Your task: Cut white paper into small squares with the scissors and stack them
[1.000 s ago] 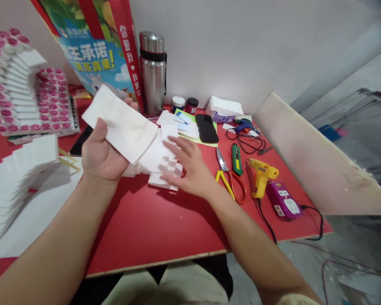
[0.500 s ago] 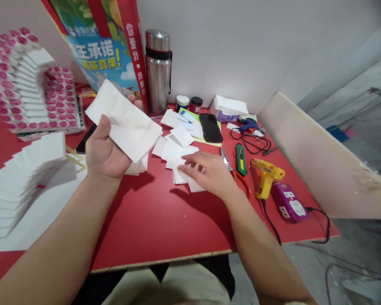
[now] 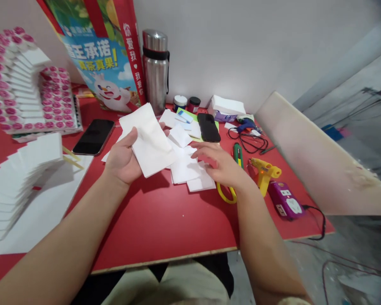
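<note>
My left hand grips a white rectangular sheet by its lower left edge, thumb on top, holding it tilted just above the red table. My right hand lies flat with fingers stretched out on a loose spread of small white paper pieces on the table. The held sheet overlaps the left side of that spread.
Left: fanned white cards and stacked sheets of pink round stickers. A black phone lies beside my left hand, another phone behind the papers. Steel flask, scissors, green knife, yellow glue gun, purple power strip at right.
My left hand has come down and to the right with the white sheet, uncovering the black phone. My right hand slid right across the paper pieces, spreading them.
</note>
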A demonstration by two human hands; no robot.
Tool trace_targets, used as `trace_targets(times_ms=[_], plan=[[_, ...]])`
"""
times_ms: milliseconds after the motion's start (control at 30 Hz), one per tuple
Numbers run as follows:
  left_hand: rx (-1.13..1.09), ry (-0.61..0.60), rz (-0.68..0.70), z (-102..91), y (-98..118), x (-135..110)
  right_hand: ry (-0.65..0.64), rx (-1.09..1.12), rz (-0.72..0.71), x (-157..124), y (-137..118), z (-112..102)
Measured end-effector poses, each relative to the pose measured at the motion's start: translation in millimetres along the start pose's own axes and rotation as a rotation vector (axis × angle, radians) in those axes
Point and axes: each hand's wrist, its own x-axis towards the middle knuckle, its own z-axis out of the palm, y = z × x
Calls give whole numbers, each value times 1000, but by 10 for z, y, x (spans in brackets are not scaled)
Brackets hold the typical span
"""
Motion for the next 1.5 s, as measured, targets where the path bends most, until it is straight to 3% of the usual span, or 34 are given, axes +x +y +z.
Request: trace_targets(times_ms=[133, 400, 600, 667, 800, 867, 933, 1067, 1167, 1300, 1433, 1500], plan=[[-15, -33, -27, -58, -9, 24, 203, 69, 107, 46, 41, 98], [36, 36, 21, 21, -10, -1, 124, -82, 384, 98, 49, 314], [48, 46, 7, 19, -17, 3, 182, 66, 319, 97, 103, 316], [30, 36, -5, -5, -10, 10, 267, 127, 257, 100, 68, 281], [57, 0, -76, -26, -14, 5, 603, 177, 135, 79, -11, 148], [85, -9, -130, -16, -33, -8, 710, 190, 123, 60, -3, 85], [97, -11, -161, 0, -56, -18, 674, 158, 176, 49, 32, 62], [92, 25, -139, 19, -77, -21, 288, -51, 284, 83, 91, 181], [89, 41, -138, 24, -71, -18, 151, -114, 293, 132, 96, 331], [84, 21, -154, 12, -62, -19, 266, 71, 289, 146, 77, 368], [86, 5, -188, -26, -48, -8, 538, 404, 227, 92, 14, 193], [88, -5, -205, -42, -42, -1, 590, 464, 188, 67, -21, 103]])
